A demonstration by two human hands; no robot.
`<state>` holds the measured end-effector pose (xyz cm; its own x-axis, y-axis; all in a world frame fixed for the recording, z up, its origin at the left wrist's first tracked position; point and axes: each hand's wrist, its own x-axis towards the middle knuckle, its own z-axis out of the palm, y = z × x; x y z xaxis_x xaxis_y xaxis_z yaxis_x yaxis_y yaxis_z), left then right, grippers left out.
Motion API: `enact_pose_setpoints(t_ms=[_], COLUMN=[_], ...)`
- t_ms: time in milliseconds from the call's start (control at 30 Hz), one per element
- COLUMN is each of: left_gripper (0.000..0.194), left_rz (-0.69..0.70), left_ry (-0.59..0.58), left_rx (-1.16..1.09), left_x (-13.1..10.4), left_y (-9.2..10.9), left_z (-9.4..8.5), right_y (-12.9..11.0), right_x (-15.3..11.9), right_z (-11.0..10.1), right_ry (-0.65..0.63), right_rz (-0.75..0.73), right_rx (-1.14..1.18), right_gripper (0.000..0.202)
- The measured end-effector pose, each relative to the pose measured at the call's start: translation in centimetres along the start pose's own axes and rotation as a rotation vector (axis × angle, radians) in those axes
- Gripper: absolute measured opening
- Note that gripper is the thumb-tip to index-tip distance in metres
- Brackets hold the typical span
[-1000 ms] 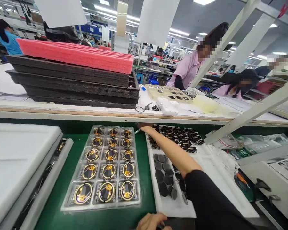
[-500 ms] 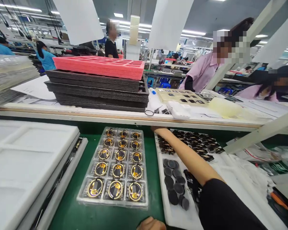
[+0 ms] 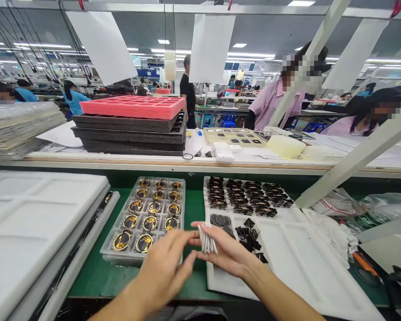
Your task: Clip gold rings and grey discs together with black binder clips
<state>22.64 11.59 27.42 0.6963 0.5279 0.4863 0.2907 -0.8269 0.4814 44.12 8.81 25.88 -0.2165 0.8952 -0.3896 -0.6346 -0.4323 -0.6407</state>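
Note:
My right hand [image 3: 229, 252] holds a bunch of thin white sticks [image 3: 207, 240] between thumb and fingers; their exact kind does not show. My left hand [image 3: 163, 263] is beside it on the left, thumb and fingers apart, fingertips close to the right hand's fingers; whether they touch I cannot tell. To the left, partly covered by my left hand, lies a clear plastic tray [image 3: 183, 196] of round gold-rimmed parts with black faces. Behind my right hand, dark round discs [image 3: 220, 220] and black binder clips [image 3: 249, 236] sit in a white foam tray [image 3: 277, 249].
White foam trays [image 3: 47, 209] are stacked at the left on the green bench [image 3: 194, 276]. More black clips [image 3: 250, 196] fill the foam tray's far end. A shelf edge [image 3: 173, 167] crosses behind, carrying black and pink foam trays [image 3: 130, 109]. A slanted white post [image 3: 357, 165] rises at right.
My right hand has drawn back from beneath the shelf toward me and now shows the white sticks. My left hand has come up from the bottom edge to meet it. The camera view has shifted.

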Motion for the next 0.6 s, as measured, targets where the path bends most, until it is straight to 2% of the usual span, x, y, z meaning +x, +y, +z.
enact_pose_setpoints(t_ms=[100, 167, 233, 333, 433, 533, 600], left_gripper=[0.03, 0.014, 0.011, 0.016, 0.022, 0.023, 0.025], left_rz=[-0.173, -0.202, -0.252, -0.376, -0.445, -0.42, -0.401], left_ry=[-0.02, -0.026, 0.032, 0.239, 0.513, 0.739, 0.784], left_rx=[-0.035, -0.138, -0.271, -0.531, -0.773, -0.934, -0.974], left_x=[3.0, 3.6, 3.4, 2.3, 1.2, -0.2, -1.6], left_y=[-0.4, -0.8, -1.2, -1.6, -1.8, -2.2, -2.5], left_z=[-0.4, -0.1, 0.1, 0.1, -0.5, -2.4, -4.5], right_y=[0.4, 0.3, -0.1, -0.8, -1.3, -1.7, -2.1], right_x=[-0.3, -0.3, -0.2, 0.5, 1.4, 2.0, 2.2], right_z=[1.5, 2.1, 2.3, 2.1, 1.7, 1.5, 1.4], right_ry=[-0.152, -0.207, -0.25, -0.286, -0.235, -0.205, -0.207], right_rz=[-0.08, -0.123, -0.13, -0.103, -0.115, -0.169, -0.184], right_rx=[-0.078, -0.106, -0.12, -0.144, -0.224, -0.365, -0.452], right_gripper=[0.048, 0.049, 0.05, 0.044, 0.037, 0.04, 0.041])
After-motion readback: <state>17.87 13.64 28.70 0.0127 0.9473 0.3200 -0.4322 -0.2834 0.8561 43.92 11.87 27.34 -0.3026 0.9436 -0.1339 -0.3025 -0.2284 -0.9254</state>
